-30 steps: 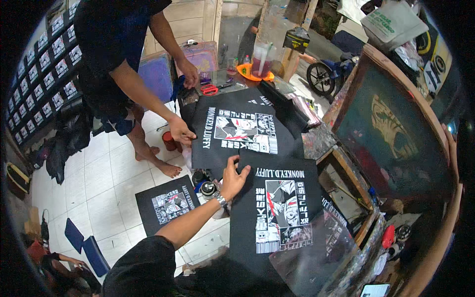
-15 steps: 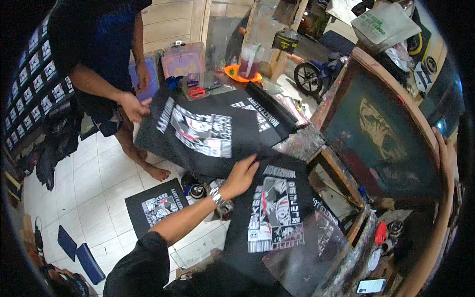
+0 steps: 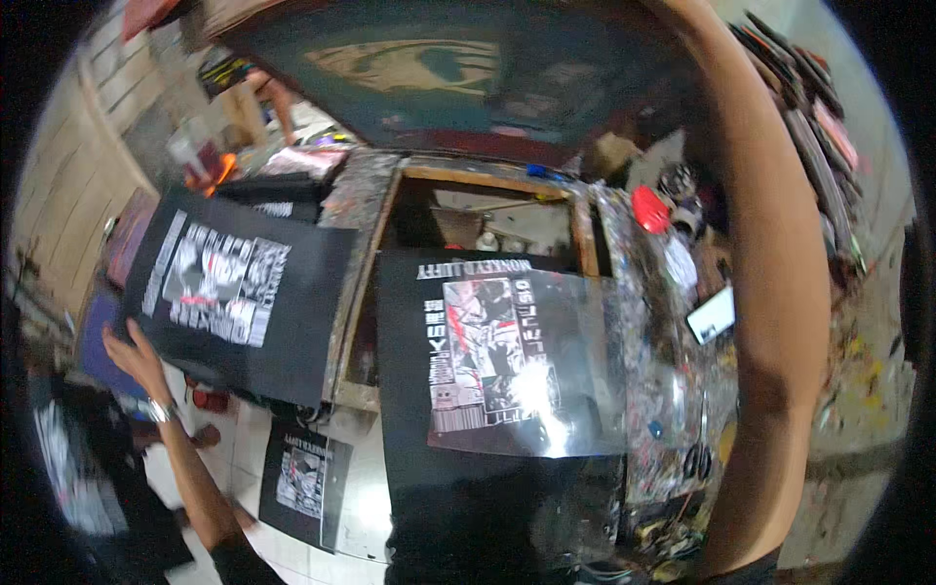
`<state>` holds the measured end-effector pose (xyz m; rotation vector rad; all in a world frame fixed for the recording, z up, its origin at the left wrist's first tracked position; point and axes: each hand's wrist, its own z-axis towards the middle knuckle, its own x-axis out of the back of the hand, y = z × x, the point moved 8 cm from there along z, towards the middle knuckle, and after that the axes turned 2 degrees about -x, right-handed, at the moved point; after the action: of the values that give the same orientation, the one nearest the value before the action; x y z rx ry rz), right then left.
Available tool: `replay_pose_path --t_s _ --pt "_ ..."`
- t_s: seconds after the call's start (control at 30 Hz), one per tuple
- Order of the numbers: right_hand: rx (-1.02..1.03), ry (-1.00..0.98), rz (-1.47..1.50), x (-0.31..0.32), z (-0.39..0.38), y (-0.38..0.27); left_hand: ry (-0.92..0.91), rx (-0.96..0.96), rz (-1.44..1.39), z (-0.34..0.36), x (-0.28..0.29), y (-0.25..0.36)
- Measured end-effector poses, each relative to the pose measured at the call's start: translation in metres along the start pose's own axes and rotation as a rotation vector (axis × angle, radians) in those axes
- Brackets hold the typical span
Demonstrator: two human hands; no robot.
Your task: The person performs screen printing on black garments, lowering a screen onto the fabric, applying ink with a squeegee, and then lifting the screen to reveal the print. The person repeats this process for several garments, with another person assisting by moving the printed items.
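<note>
My left hand is at the lower-left edge of a black printed sheet on the left, fingers spread. My right arm reaches up the right side to my right hand, partly cut off at the top edge and gripping the raised screen frame. In the middle, another black printed sheet lies with a clear film over much of its print, glare on it. A dark, wood-edged opening shows behind it.
Right of the sheets, the paint-spattered bench holds a red object, a phone and scissors. Another printed sheet lies low on the left. A co-worker's dark garment is at the left edge. A drink cup stands at the back.
The view has swung right. My left hand has left the front sheet for the left one. The co-worker's hands are no longer visible on that sheet.
</note>
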<state>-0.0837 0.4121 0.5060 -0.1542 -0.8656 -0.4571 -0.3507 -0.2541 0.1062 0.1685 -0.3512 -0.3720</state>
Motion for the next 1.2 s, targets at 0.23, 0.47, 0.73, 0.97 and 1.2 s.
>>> replay_pose_path --t_s 0.23,0.47,0.73,0.97,1.2 --pt "0.307 0.076 -0.127 0.0 -0.009 -0.008 -1.346 -0.772 -0.521 -0.228 0.087 0.387" --pt "0.018 0.016 0.02 -0.001 -0.006 -0.012 -1.369 -0.986 -0.522 -0.238 0.1 0.388" --pt "0.044 0.068 0.107 0.012 -0.031 -0.014 -1.29 -0.912 -0.562 -0.236 0.076 0.418" --pt "0.103 0.037 0.081 0.012 -0.024 -0.011 -1.284 -0.877 -0.582 -0.233 0.069 0.42" --pt "0.146 0.027 -0.007 0.002 -0.006 -0.009 -1.245 -0.862 -0.64 -0.23 0.07 0.421"
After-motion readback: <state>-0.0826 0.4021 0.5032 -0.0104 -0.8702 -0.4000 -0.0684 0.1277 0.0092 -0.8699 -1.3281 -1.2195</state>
